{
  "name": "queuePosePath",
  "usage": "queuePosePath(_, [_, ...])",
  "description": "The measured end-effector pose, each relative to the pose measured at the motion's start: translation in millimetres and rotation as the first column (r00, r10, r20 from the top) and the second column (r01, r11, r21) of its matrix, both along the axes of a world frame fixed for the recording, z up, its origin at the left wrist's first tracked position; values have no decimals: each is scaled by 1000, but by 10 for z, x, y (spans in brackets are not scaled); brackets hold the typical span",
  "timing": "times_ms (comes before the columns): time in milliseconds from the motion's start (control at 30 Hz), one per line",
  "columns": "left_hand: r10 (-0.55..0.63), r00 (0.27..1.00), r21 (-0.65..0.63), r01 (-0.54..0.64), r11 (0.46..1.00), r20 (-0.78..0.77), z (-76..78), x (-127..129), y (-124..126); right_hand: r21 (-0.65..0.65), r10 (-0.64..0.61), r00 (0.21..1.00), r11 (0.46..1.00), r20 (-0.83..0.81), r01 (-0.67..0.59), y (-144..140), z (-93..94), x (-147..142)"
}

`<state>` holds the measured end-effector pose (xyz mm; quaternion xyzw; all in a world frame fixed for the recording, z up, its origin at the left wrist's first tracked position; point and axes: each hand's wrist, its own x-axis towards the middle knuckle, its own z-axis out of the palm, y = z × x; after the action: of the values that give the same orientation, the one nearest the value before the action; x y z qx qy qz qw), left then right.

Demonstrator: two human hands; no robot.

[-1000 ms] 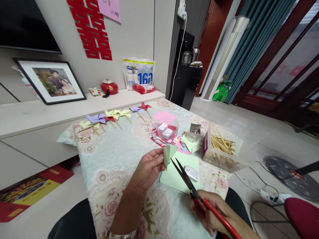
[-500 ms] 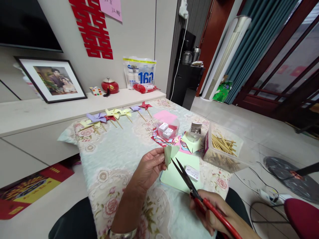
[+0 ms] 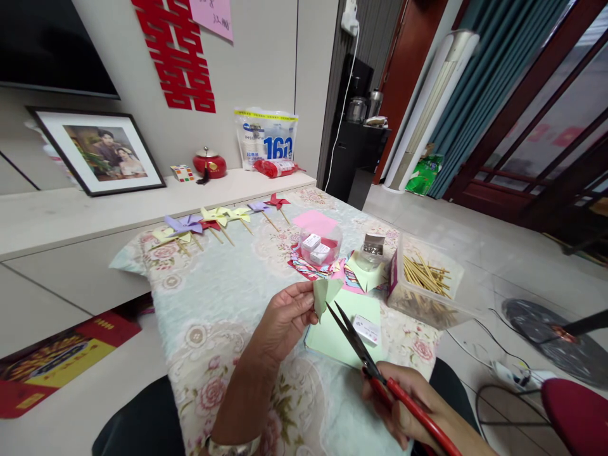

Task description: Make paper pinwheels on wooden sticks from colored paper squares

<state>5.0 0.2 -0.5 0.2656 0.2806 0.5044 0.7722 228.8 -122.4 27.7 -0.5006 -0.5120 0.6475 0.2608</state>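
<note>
The room was a living space with a pale wall bearing a red paper cutout [image 3: 179,54] at eleven o'clock, a long low shelf [image 3: 95,212] under it carrying a framed photograph [image 3: 97,151], a red pot [image 3: 209,165] and a white-and-blue bag [image 3: 265,137], and teal curtains [image 3: 479,82] beside dark red door frames at two o'clock. The desk [image 3: 209,304], draped in a floral cloth of pale green and pink roses, ran from the bottom of the view toward twelve o'clock. Along its far edge lay a row of paper pinwheels [image 3: 209,221] on sticks, and at one o'clock from the hands stood a clear tub of wooden sticks [image 3: 425,278], a round clear container [image 3: 319,246] on a heap of coloured paper, and a small jar [image 3: 371,250]. A light green sheet [image 3: 339,329] lay flat on the desk with a small white box [image 3: 365,329] on it. The left hand [image 3: 282,323] pinched a folded light green paper [image 3: 323,294] between thumb and fingers, holding it above the desk just over the green sheet's near corner; the paper was a small pointed wedge with a crisp fold. The right hand [image 3: 418,411] had its fingers clenched around the red handles of scissors [image 3: 361,348], whose dark blades stood slightly parted at eleven o'clock, the tips just under the paper; whether they touched it was hard to tell. The right hand was cut off by the bottom edge.
</note>
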Motion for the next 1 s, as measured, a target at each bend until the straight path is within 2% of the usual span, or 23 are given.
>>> queuePosePath(300, [34,999,0,-34,999,2,-4,-3,0,-3,-55,997,998,52,55,-29,74,-24])
queuePosePath(467, [29,1000,10,-29,1000,-6,4,-3,-3,3,-27,999,1000,30,27,-17,33,17])
queuePosePath(667, [18,1000,24,-18,1000,-2,-8,-4,-11,-20,-17,1000,1000,-4,17,-4,67,-27])
queuePosePath(733, [18,1000,35,-18,999,0,-17,-7,-8,-16,-5,1000,1000,-7,5,6,30,-16])
queuePosePath(900, [52,997,90,-48,995,-48,-10,0,-4,4,77,996,997,-48,-77,58,-199,98])
queuePosePath(1000, [84,991,137,-69,988,-105,10,22,-9,10,100,993,995,-58,-100,70,-212,138])
